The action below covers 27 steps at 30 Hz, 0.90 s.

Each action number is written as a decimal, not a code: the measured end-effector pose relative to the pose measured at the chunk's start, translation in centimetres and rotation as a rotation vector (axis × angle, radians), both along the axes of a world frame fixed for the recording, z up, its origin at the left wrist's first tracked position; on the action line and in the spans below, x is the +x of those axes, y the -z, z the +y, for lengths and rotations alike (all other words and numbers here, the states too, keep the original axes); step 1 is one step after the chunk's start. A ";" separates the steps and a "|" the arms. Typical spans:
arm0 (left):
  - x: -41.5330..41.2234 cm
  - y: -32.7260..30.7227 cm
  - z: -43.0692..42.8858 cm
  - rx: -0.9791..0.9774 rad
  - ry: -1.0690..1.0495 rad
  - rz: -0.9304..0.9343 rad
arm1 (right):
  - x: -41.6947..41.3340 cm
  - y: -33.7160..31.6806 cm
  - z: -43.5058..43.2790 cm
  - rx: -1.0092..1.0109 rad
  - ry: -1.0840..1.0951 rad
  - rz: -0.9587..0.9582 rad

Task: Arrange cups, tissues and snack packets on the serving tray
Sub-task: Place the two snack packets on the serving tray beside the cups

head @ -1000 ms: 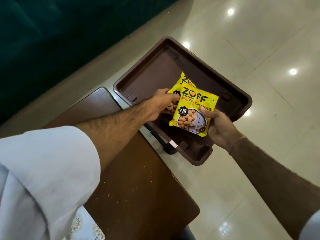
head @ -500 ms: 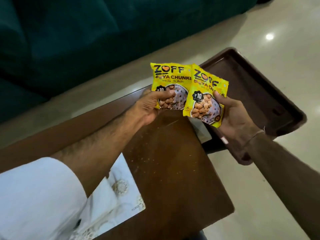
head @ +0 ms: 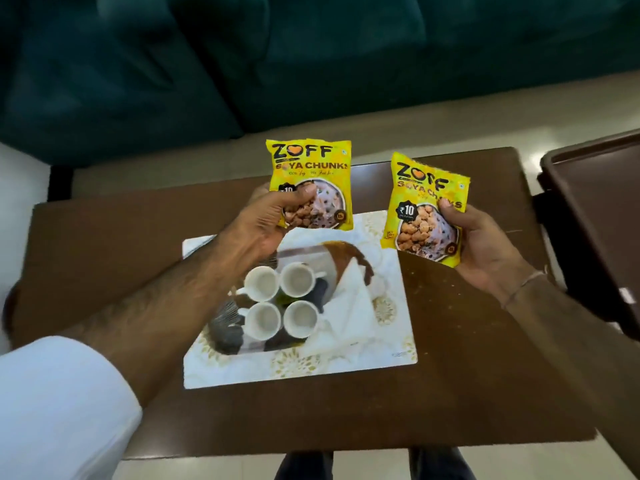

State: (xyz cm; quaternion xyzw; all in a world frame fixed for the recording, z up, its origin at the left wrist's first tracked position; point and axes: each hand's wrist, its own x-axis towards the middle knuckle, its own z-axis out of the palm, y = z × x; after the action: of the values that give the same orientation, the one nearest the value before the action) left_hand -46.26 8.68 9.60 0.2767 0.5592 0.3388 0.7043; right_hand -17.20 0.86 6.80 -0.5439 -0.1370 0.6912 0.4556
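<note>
My left hand (head: 263, 220) grips a yellow soya chunks packet (head: 311, 174) above the far part of the brown table. My right hand (head: 485, 244) holds a second yellow packet (head: 422, 199) a little to the right and lower. Below the hands a white patterned tray (head: 388, 341) lies on the table. Several white cups (head: 298, 279) stand grouped on its left half, and a folded white tissue (head: 349, 313) lies beside them on their right. The brown plastic tray (head: 602, 216) shows at the right edge, off the table.
The brown table (head: 433, 393) fills the middle; its near edge is at the bottom. A dark green sofa (head: 311, 57) runs across the back. Pale tiled floor (head: 519, 116) lies between the sofa and the table. My white sleeve (head: 59, 410) covers the lower left.
Both packets came out of the brown tray and moved left over the table. They have separated, one in each hand. The view swung left, bringing the white tray with cups into sight.
</note>
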 end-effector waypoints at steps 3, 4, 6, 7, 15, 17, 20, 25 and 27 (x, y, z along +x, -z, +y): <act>-6.6 0.0 -2.0 -0.033 -0.045 0.054 | -4.3 0.7 -0.7 -0.043 -0.042 -0.043; -8.7 0.2 -2.7 -0.048 -0.055 0.080 | -5.5 0.9 -1.0 -0.056 -0.059 -0.064; -12.3 0.9 -4.2 -0.077 -0.077 0.120 | -7.4 1.3 -1.6 -0.075 -0.095 -0.106; -14.0 1.4 -4.9 -0.081 -0.091 0.126 | -8.3 1.6 -1.9 -0.083 -0.109 -0.134; -22.4 5.8 -11.4 -0.186 -0.195 0.151 | -12.7 3.4 -4.8 -0.164 -0.201 -0.436; -22.9 6.9 -12.9 -0.214 -0.199 0.172 | -12.6 4.0 -5.4 -0.181 -0.183 -0.488; -22.8 8.5 -15.0 -0.236 -0.190 0.232 | -11.9 4.4 -6.2 -0.205 -0.174 -0.591; -22.3 10.0 -17.0 -0.205 -0.141 0.364 | -11.4 5.0 -7.0 -0.165 -0.283 -0.693; -21.9 10.3 -17.2 -0.167 -0.112 0.410 | -11.6 5.2 -7.2 -0.149 -0.318 -0.725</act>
State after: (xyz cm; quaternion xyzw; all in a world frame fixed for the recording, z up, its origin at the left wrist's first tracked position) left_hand -68.12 -8.49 -0.70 0.2492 0.7310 0.2666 0.5767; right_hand -28.78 -6.30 1.56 -0.7560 -0.3209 0.5245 0.2243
